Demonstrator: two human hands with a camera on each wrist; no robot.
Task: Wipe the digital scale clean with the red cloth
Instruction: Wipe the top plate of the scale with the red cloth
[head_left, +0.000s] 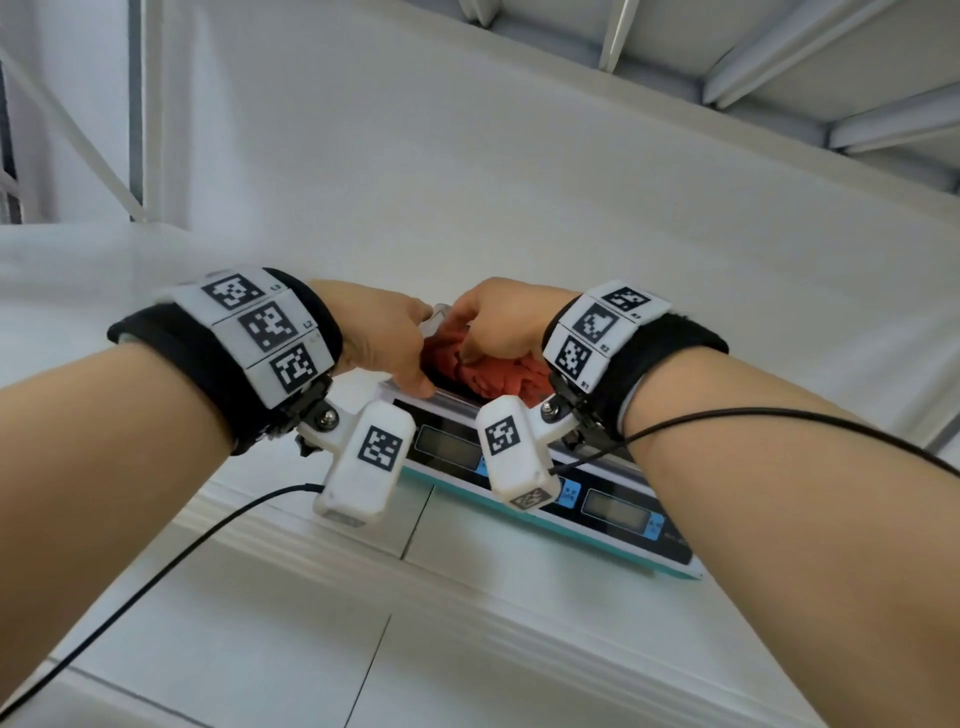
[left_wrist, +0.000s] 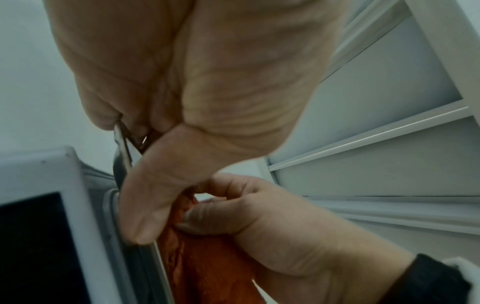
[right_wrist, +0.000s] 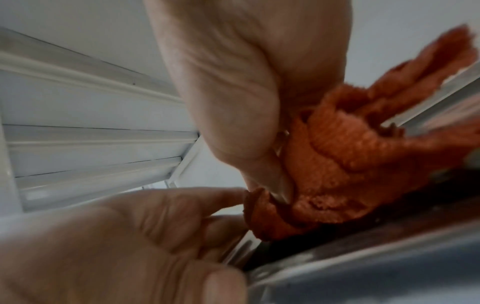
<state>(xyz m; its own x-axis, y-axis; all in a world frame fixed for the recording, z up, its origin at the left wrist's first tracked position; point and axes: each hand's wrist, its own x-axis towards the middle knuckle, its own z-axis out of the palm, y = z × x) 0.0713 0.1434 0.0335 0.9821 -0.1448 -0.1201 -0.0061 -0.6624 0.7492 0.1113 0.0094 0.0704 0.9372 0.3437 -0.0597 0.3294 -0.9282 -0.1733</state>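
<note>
While the white digital scale (head_left: 597, 499) with its teal-edged front panel sits near the front edge of the white tiled counter (head_left: 291, 623), both hands work on its shiny metal weighing pan (head_left: 447, 397). Beyond the scale, open white wall leaves room ahead and to the left; a white slatted frame (head_left: 831, 78) runs along the upper right. A thin black cable (head_left: 171, 561) crosses the counter at the left.

On the front panel are grey display windows and small blue labels, too blurred to read. The wristbands carry black-and-white square code tags, with tiny letters that seem to read L2 and R2.

The left hand (head_left: 387, 338) grips the left rim of the pan, thumb curled over its near edge and fingers round the far side. The right hand (head_left: 498, 322) is closed on the crumpled red terry cloth (head_left: 488, 371), bunching it between thumb and fingers. This cloth lies on the pan directly under the right hand, just beside the left thumb (left_wrist: 155, 197), with a loose fold (right_wrist: 441, 55) trailing to the right.
</note>
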